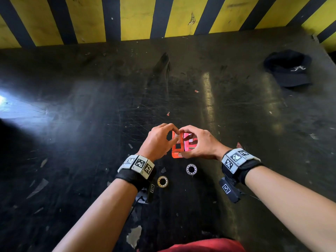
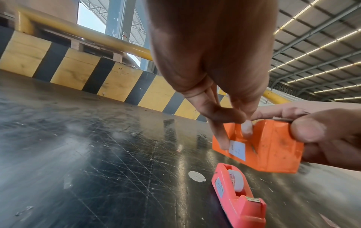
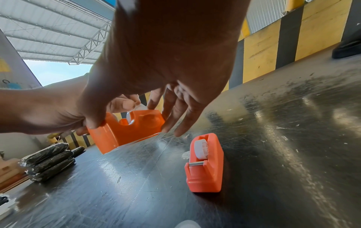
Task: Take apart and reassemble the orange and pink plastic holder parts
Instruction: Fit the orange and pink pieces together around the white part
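Note:
The orange holder (image 1: 176, 145) is lifted just off the black table, and my right hand (image 1: 182, 143) grips it, thumb on its near end and fingers on the far end. In the right wrist view the orange holder (image 3: 126, 132) tilts under my right hand (image 3: 129, 125). My left hand (image 1: 172, 135) reaches over its top, where my left hand (image 2: 234, 133) pinches a white spool (image 3: 133, 115) in the slot of the orange holder (image 2: 269, 148). The pink holder (image 2: 236, 199) lies on the table with a white spool in it. Another view of the pink holder (image 3: 205, 169) shows it free of both hands.
Two loose rings lie near my wrists: a white ring (image 1: 191, 169) and a yellowish ring (image 1: 162, 181). A black cap (image 1: 289, 68) sits at the far right. A yellow-and-black striped barrier (image 1: 136, 17) bounds the table's (image 1: 91, 106) far side. Black wrapped bundles (image 3: 48, 162) lie at one edge.

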Demonstrator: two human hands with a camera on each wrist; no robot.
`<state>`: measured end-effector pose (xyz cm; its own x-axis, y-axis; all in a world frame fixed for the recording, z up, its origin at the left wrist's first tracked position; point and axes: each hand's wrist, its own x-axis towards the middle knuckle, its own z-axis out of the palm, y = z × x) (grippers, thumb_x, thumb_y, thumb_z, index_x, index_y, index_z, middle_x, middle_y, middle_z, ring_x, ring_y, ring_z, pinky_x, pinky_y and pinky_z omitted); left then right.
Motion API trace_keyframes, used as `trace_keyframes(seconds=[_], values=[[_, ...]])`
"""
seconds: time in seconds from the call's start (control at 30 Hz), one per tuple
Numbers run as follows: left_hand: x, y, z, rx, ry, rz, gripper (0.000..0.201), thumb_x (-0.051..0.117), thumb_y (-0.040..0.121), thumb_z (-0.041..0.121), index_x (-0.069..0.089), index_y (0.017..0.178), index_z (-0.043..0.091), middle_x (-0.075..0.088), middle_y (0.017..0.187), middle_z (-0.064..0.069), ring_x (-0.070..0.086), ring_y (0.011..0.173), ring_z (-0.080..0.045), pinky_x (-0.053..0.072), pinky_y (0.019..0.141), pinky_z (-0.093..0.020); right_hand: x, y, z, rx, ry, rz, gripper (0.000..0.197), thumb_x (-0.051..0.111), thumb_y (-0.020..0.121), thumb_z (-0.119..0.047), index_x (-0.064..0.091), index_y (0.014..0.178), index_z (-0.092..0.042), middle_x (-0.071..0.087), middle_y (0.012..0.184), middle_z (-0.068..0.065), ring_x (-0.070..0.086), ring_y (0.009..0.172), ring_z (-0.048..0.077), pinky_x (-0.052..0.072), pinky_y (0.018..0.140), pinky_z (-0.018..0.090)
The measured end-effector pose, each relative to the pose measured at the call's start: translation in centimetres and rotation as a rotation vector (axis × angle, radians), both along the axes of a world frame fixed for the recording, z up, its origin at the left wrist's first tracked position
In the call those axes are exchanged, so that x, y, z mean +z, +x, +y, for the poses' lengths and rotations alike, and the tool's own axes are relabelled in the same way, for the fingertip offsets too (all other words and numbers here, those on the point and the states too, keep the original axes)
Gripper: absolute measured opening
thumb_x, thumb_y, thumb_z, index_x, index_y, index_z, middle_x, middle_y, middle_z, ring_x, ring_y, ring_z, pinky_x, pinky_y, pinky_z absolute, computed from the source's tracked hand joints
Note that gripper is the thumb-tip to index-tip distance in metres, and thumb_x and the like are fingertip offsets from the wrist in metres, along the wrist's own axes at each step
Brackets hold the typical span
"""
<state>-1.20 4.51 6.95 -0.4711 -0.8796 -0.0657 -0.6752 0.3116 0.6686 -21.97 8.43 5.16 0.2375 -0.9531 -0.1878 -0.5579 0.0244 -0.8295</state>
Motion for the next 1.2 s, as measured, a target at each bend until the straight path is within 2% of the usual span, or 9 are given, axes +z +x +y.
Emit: trace_keyframes(seconds=[0.17,0.3,0.4,0.57,0.67,0.87,1.0,1.1,1.2], values=[[-0.1,-0.2,-0.1,0.007,-0.016,-0.022,0.010,0.069,0.097,0.025,0.070,0.104,0.019,0.065,0.105,0.003,0.063,0.060,-0.011,0.056,0.056,-0.029,-0.6,0.1,0.1,-0.005,0.001,-0.002,0.079,0.098,0.060,-0.045,0.061,0.128,-0.030,0.073,0.114,-0.012,0.070,0.108,0.008,0.060,0.092,0.033],[0.0,-0.2,0.3,-0.044,0.095,0.015,0.004,0.068,0.097,0.021,0.069,0.099,0.018,0.060,0.119,0.007,0.073,0.060,-0.019,0.062,0.052,-0.032,-1.0,-0.2,0.0,-0.022,0.001,0.013,0.078,0.098,0.060,-0.046,0.062,0.128,-0.030,0.071,0.115,-0.012,0.069,0.106,0.004,0.057,0.091,0.024],[-0.1,0.0,0.8,-0.091,0.224,0.066,0.005,0.071,0.096,0.018,0.071,0.095,0.013,0.053,0.131,0.008,0.078,0.074,-0.022,0.065,0.061,-0.037,-1.2,-0.6,-0.1,-0.039,0.004,0.016,0.075,0.098,0.060,-0.045,0.064,0.126,-0.032,0.071,0.113,-0.015,0.069,0.104,0.002,0.054,0.090,0.019],[-0.2,0.9,1.3,-0.111,0.340,0.138,0.008,0.072,0.096,0.013,0.073,0.098,0.005,0.048,0.142,0.004,0.078,0.088,-0.020,0.066,0.073,-0.041,-1.8,-0.7,0.0,-0.040,0.041,-0.014,0.078,0.098,0.059,-0.043,0.065,0.128,-0.030,0.071,0.118,-0.012,0.073,0.102,0.007,0.060,0.093,0.029],[-0.2,1.5,1.5,-0.138,0.345,0.145,0.005,0.074,0.094,0.011,0.074,0.096,0.006,0.049,0.145,0.002,0.077,0.090,-0.017,0.066,0.077,-0.036,-2.3,-0.8,-0.1,-0.067,0.113,-0.099,0.077,0.099,0.057,-0.038,0.067,0.127,-0.030,0.070,0.124,-0.007,0.079,0.093,0.014,0.062,0.093,0.041],[0.1,1.8,2.0,-0.135,0.285,0.152,0.007,0.078,0.090,0.012,0.079,0.094,0.007,0.053,0.142,0.002,0.069,0.100,-0.003,0.053,0.083,-0.007,-2.0,-0.9,-0.7,-0.070,0.192,-0.114,0.088,0.098,0.046,-0.054,0.069,0.126,-0.036,0.072,0.120,-0.012,0.074,0.105,0.008,0.057,0.104,0.041],[-0.1,1.8,2.2,-0.143,0.269,0.145,0.005,0.079,0.089,0.013,0.081,0.094,0.012,0.054,0.142,0.002,0.070,0.101,-0.003,0.052,0.083,-0.005,-1.8,-1.2,-0.6,-0.023,0.271,-0.123,0.091,0.102,0.049,-0.036,0.066,0.132,-0.033,0.059,0.127,-0.021,0.075,0.108,0.014,0.057,0.103,0.041],[-0.3,1.7,2.3,-0.149,0.258,0.143,0.005,0.079,0.089,0.012,0.082,0.093,0.014,0.055,0.142,0.002,0.069,0.100,0.001,0.052,0.084,-0.006,-1.9,-1.3,-0.5,-0.018,0.287,-0.126,0.095,0.103,0.044,-0.038,0.065,0.131,-0.038,0.058,0.139,-0.013,0.076,0.106,0.014,0.059,0.101,0.041],[-0.5,1.7,2.4,-0.158,0.177,0.113,0.007,0.082,0.086,0.015,0.083,0.091,0.020,0.057,0.141,0.003,0.070,0.100,-0.002,0.057,0.086,-0.013,-2.0,-1.4,-0.2,-0.039,0.299,-0.157,0.090,0.103,0.053,-0.025,0.064,0.133,-0.034,0.064,0.135,-0.007,0.077,0.104,0.013,0.059,0.101,0.039]])
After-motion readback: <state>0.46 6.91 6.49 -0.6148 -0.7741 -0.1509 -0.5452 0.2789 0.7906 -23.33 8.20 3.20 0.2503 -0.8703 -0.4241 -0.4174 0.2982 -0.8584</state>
